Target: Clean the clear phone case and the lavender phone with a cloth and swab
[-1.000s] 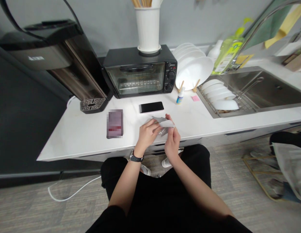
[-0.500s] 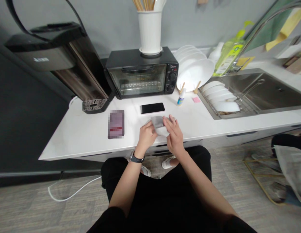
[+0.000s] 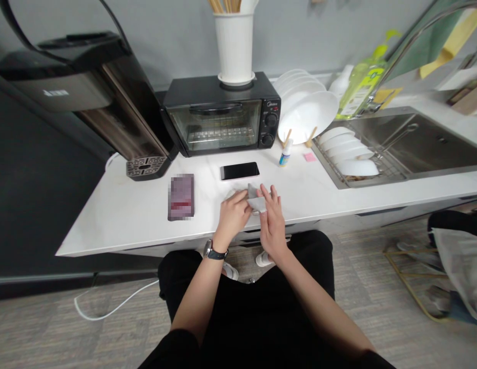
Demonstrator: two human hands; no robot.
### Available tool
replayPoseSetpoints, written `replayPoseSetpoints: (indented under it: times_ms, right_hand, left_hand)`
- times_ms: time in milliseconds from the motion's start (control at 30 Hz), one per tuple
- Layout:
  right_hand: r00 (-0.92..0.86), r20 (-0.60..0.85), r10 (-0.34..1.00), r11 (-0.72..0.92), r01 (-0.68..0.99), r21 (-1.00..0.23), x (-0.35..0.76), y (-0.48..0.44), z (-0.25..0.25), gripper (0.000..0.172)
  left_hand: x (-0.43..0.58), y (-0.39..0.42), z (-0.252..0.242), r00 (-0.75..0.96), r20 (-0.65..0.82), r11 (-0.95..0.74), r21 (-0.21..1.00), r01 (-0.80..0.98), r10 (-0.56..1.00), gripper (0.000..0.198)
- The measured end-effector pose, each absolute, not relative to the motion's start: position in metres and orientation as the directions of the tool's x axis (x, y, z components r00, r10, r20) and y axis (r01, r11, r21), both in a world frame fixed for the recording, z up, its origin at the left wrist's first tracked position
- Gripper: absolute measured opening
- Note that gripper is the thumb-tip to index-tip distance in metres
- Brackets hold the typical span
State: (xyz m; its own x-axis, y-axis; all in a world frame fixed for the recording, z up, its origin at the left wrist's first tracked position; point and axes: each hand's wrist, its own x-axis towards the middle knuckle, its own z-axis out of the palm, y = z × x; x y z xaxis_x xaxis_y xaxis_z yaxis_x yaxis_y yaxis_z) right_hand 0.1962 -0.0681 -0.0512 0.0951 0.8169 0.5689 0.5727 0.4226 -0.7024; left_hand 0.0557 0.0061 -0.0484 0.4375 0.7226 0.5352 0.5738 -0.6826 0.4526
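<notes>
Over the front edge of the white counter, both hands work at a thin grey cloth (image 3: 257, 204). My left hand (image 3: 233, 211), with a watch on its wrist, is closed on the cloth's left side, fingers bent. Across from it, my right hand (image 3: 273, 223) has the cloth's right side between thumb and fingers, its fingertips fairly straight. A small shiny edge shows under the cloth; what it belongs to is hidden. Just beyond the hands lies a black-screened phone (image 3: 240, 170). A small white spray bottle (image 3: 285, 154) with a blue label stands farther right, near a pink sticky note (image 3: 309, 157).
A purple, blurred-out item (image 3: 181, 197) lies on the left of the counter (image 3: 119, 220). Behind stand a dark water dispenser (image 3: 119, 102), a toaster oven (image 3: 223, 125) carrying a white utensil pot (image 3: 235, 46), and racked plates (image 3: 309, 115). To the right is a steel sink (image 3: 426, 148) with bowls.
The cloth has been folded and shifted between the fingers, and a shiny edge now shows below it. My right hand has moved slightly left and turned more upright. The view has shifted slightly.
</notes>
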Motion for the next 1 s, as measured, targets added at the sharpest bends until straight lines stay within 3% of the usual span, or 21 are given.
replayPoseSetpoints:
  times_ms: [233,300,467,633,700,867,1000]
  right_hand:
    - [-0.326,0.704,0.631,0.714,0.598,-0.364,0.215,-0.058,-0.053,0.059]
    - [-0.379,0.706,0.598,0.748,0.58,-0.323,0.225,-0.053,-0.059,0.058]
    - [-0.173,0.735,0.656,0.668,0.587,-0.458,0.235,-0.048,-0.071,0.06]
    - [0.136,0.568,0.812,0.455,0.463,-0.761,0.214,-0.053,-0.058,0.052]
    - [0.178,0.538,0.824,0.423,0.44,-0.792,0.205,-0.055,-0.051,0.051]
    - [-0.06,0.653,0.755,0.554,0.592,-0.585,0.201,-0.065,-0.048,0.055]
    - [-0.276,0.71,0.648,0.693,0.599,-0.4,0.214,-0.067,-0.058,0.062]
  left_hand:
    - [0.051,0.004,-0.05,0.381,0.534,-0.655,0.579,0.485,0.754,0.018]
    - [0.05,0.005,-0.051,0.39,0.535,-0.662,0.582,0.473,0.749,0.018]
    - [0.053,0.009,-0.052,0.371,0.523,-0.636,0.55,0.541,0.767,0.024]
    - [0.058,0.008,-0.046,0.466,0.549,-0.717,0.469,0.515,0.694,0.019]
    - [0.059,0.007,-0.045,0.474,0.544,-0.718,0.457,0.525,0.693,0.02]
    - [0.056,0.005,-0.049,0.4,0.535,-0.653,0.456,0.605,0.744,0.024]
    - [0.053,0.005,-0.053,0.405,0.531,-0.663,0.521,0.537,0.744,0.018]
